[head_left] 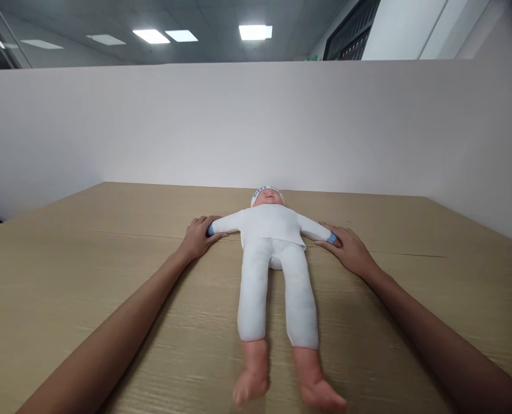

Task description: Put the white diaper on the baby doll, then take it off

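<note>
A baby doll (273, 224) lies on its back in the middle of the table, head at the far end and bare feet towards me. It wears a white long-sleeved top with blue cuffs, white trousers and a white cap (256, 198) with blue lettering. Both its arms are stretched out sideways. My left hand (199, 237) is closed around the doll's cuff and hand on the left. On the other side, my right hand (349, 247) grips the opposite cuff and hand, thumb below and fingers above. The doll's own hands are mostly hidden in my grasp.
The wood-coloured table top (87, 270) spreads out around the doll, with a thin seam running across it. A white partition (195, 126) rises behind the far edge and along the sides. Ceiling lights show above it.
</note>
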{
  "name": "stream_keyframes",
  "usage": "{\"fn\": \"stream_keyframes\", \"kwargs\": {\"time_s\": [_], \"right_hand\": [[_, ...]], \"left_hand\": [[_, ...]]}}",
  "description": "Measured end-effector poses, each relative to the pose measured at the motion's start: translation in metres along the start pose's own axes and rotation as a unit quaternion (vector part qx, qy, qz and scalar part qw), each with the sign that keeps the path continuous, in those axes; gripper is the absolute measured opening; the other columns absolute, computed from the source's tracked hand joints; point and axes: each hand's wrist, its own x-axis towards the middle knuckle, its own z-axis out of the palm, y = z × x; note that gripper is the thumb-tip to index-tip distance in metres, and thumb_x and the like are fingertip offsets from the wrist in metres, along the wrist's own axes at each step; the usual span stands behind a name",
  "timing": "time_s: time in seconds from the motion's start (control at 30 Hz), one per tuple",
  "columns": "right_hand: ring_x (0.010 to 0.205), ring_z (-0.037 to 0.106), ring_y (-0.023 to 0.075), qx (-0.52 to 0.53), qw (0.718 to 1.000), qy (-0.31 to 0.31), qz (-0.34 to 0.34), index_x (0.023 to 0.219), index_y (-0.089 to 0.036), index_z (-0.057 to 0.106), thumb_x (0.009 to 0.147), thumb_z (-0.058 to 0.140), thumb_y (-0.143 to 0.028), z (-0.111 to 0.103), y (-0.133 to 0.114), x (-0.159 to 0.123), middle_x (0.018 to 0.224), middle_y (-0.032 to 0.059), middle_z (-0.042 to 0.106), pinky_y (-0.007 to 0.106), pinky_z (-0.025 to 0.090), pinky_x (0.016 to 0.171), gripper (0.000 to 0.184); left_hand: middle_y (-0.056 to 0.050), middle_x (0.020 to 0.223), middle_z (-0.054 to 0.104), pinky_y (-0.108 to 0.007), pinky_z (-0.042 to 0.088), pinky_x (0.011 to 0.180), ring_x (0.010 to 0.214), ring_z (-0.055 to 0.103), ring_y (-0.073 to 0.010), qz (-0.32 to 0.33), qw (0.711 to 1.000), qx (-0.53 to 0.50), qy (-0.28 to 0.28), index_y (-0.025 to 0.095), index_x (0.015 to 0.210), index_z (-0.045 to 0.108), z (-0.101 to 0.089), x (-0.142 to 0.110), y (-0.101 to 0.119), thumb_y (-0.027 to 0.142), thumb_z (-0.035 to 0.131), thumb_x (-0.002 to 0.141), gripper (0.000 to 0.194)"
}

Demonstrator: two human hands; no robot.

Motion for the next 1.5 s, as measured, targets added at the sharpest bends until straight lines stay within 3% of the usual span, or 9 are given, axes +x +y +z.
{"fn": "stream_keyframes", "kwargs": {"time_s": [0.17, 0.4, 0.6, 0.8, 1.07, 1.17, 1.27, 1.43, 1.5], "right_hand": [[0.125, 0.063, 0.0360, 0.014, 1.000, -0.017, 0.013, 0.166, -0.024, 0.048, 0.102, 0.053, -0.073, 0.009, 0.009, -0.002, 0.143, 0.0145, 0.069, 0.052, 0.047, 0.114, 0.081], [0.133, 0.059, 0.0415, 0.040, 0.998, 0.019, 0.033, 0.166, -0.010, 0.041, 0.099, 0.055, -0.075, 0.019, 0.012, -0.009, 0.147, 0.0237, 0.063, 0.059, 0.045, 0.116, 0.094], [0.135, 0.061, 0.0363, 0.078, 0.996, 0.030, 0.015, 0.158, -0.015, 0.050, 0.094, 0.064, -0.074, 0.008, 0.018, -0.015, 0.148, 0.0202, 0.063, 0.055, 0.046, 0.120, 0.089], [0.118, 0.070, 0.0349, 0.103, 0.990, 0.062, 0.073, 0.155, -0.012, 0.052, 0.082, 0.079, -0.076, 0.001, 0.026, -0.014, 0.132, 0.0206, 0.072, 0.054, 0.056, 0.109, 0.101], [0.118, 0.068, 0.0370, 0.083, 0.988, 0.079, 0.105, 0.120, -0.016, 0.074, 0.081, 0.076, -0.064, 0.001, 0.012, -0.018, 0.126, 0.0187, 0.075, 0.057, 0.051, 0.110, 0.062], [0.126, 0.063, 0.0399, 0.084, 0.984, 0.115, 0.105, 0.121, -0.015, 0.073, 0.081, 0.073, -0.048, -0.006, -0.014, -0.030, 0.130, 0.0203, 0.072, 0.062, 0.045, 0.116, 0.052], [0.130, 0.059, 0.0372, 0.100, 0.976, 0.166, 0.094, 0.118, -0.017, 0.071, 0.083, 0.062, -0.028, -0.022, -0.061, -0.045, 0.132, 0.0191, 0.070, 0.060, 0.042, 0.120, 0.039], [0.104, 0.068, 0.0239, 0.165, 0.963, 0.207, 0.044, 0.095, -0.024, 0.066, 0.090, 0.042, -0.011, -0.058, -0.184, -0.099, 0.103, 0.0085, 0.074, 0.041, 0.056, 0.098, 0.027], [0.084, 0.067, 0.0202, 0.245, 0.952, 0.185, -0.010, 0.083, -0.025, 0.060, 0.100, 0.039, -0.013, -0.069, -0.235, -0.144, 0.085, 0.0040, 0.069, 0.036, 0.055, 0.082, 0.030]], "left_hand": [[-0.009, 0.135, 0.070, -0.050, 0.043, 0.112, 0.124, 0.056, -0.0348, -0.014, 1.000, 0.003, -0.014, 0.030, 0.144, 0.064, -0.003, -0.002, 0.006, 0.071, 0.064, 0.097, 0.062], [-0.009, 0.141, 0.068, -0.050, 0.045, 0.112, 0.129, 0.056, -0.0350, -0.006, 1.000, -0.003, -0.006, 0.030, 0.151, 0.059, -0.014, -0.017, 0.015, 0.069, 0.066, 0.096, 0.068], [-0.008, 0.135, 0.073, -0.046, 0.047, 0.110, 0.121, 0.063, -0.0313, 0.023, 0.999, -0.020, 0.016, 0.025, 0.139, 0.065, -0.024, -0.025, 0.000, 0.061, 0.067, 0.097, 0.055], [-0.006, 0.126, 0.075, -0.044, 0.049, 0.100, 0.110, 0.064, -0.0298, 0.029, 0.999, -0.013, 0.029, 0.026, 0.129, 0.068, -0.023, -0.023, -0.013, 0.054, 0.069, 0.096, 0.043], [-0.011, 0.129, 0.070, -0.048, 0.045, 0.109, 0.122, 0.060, -0.0337, 0.040, 0.997, 0.014, 0.059, 0.023, 0.131, 0.069, -0.024, -0.029, -0.005, 0.055, 0.068, 0.095, 0.048], [-0.014, 0.139, 0.065, -0.052, 0.042, 0.114, 0.130, 0.055, -0.0361, 0.029, 0.995, 0.026, 0.092, 0.022, 0.136, 0.066, -0.027, -0.041, 0.019, 0.055, 0.068, 0.096, 0.052], [-0.014, 0.136, 0.067, -0.054, 0.041, 0.116, 0.129, 0.057, -0.0351, -0.020, 0.988, 0.010, 0.150, 0.022, 0.130, 0.065, -0.035, -0.057, 0.070, 0.052, 0.063, 0.100, 0.042], [-0.010, 0.133, 0.067, -0.050, 0.056, 0.108, 0.119, 0.063, -0.0291, -0.063, 0.960, -0.124, 0.242, 0.027, 0.131, 0.060, -0.070, -0.118, 0.189, 0.052, 0.047, 0.111, 0.035], [-0.007, 0.135, 0.067, -0.052, 0.062, 0.101, 0.120, 0.064, -0.0305, -0.029, 0.974, -0.113, 0.196, 0.035, 0.144, 0.057, -0.087, -0.152, 0.218, 0.055, 0.043, 0.112, 0.040]]}}
